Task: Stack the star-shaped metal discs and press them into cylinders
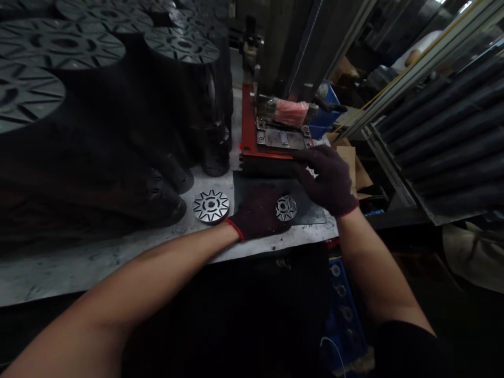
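Several tall stacks of star-slotted metal discs (pixel 59 44) are ranged to the left of a red-based press (pixel 247 121), and a rack of dark rods (pixel 444 126) in a metal frame is set to its right. Past the press, at the upper right, a white sleeve (pixel 417 50) of another person is seen. A workbench covered with a scuffed pale metal sheet (pixel 79 268) extends in front of the press, and a dark plate (pixel 303 210) is laid on that sheet directly before the press base. Cardboard (pixel 346 163) is propped just right of the press, and a blue bin (pixel 325 113) is seen behind it. A steel die plate (pixel 281 137) is mounted on the press, with a pink-wrapped part (pixel 291 113) just behind it.

One loose slotted disc (pixel 210 206) is lying on the sheet, left of the dark plate; a second slotted disc (pixel 286 208) is lying on the plate, in front of the press. The left hand (pixel 258 212), gloved in dark knit with a red cuff, is laid low on the plate, its fingers touching the second disc; whether that disc is gripped cannot be told. The right hand (pixel 326 181), gloved alike, is held above the plate beside the press, its fingers spread open, with nothing visibly held.
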A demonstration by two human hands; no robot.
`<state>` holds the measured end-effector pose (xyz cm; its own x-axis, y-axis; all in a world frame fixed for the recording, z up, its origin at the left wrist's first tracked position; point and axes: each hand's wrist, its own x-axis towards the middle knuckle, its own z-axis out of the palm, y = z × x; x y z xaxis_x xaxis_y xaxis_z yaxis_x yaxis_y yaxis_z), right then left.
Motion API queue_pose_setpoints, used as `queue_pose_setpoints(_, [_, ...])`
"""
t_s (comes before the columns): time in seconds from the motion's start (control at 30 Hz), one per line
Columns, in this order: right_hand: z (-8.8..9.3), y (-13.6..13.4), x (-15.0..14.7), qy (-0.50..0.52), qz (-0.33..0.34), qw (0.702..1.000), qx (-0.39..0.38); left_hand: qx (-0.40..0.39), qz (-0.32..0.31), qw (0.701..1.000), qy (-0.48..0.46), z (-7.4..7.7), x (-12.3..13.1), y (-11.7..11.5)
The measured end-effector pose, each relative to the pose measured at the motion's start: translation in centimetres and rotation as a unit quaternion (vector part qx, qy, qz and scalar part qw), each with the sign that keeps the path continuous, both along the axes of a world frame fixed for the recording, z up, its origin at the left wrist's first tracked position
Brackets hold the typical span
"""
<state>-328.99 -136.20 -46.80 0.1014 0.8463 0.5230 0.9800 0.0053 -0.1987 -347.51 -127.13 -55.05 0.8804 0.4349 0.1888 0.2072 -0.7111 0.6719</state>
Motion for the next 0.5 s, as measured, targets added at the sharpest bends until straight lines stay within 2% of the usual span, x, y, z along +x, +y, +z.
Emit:
queue_pose_setpoints(0.1, [1.6, 0.4, 0.2, 0.059, 0.066, 0.992, -0.092, 0.002, -0.003, 1.000, 0.002, -0.3, 0.1, 0.2])
queue_pose_setpoints(0.17, [0.8, -0.7, -0.4, 0.076, 0.068, 0.980, -0.173, 0.000, -0.019, 1.000, -0.010, -0.4, 0.2, 0.2])
queue_pose_setpoints(0.23, [-1.1, -2.0, -1.3, 0.050, 0.037, 0.974, -0.219, -0.001, -0.026, 0.999, -0.019, -0.5, 0.3, 0.3])
queue_pose_setpoints(0.3, [-3.7, -3.1, -2.1, 0.009, 0.001, 0.979, -0.205, 0.006, -0.023, 1.000, -0.013, -0.5, 0.4, 0.2])
queue_pose_setpoints(0.4, [-7.1, -4.5, -2.9, 0.000, -0.045, 0.993, -0.114, 0.016, -0.014, 1.000, 0.011, -0.2, 0.4, 0.1])
queue_pose_setpoints(0.5, [-8.3, -5.8, -3.3, 0.038, -0.071, 0.996, -0.028, 0.014, -0.013, 1.000, 0.024, 0.4, 0.2, -0.1])
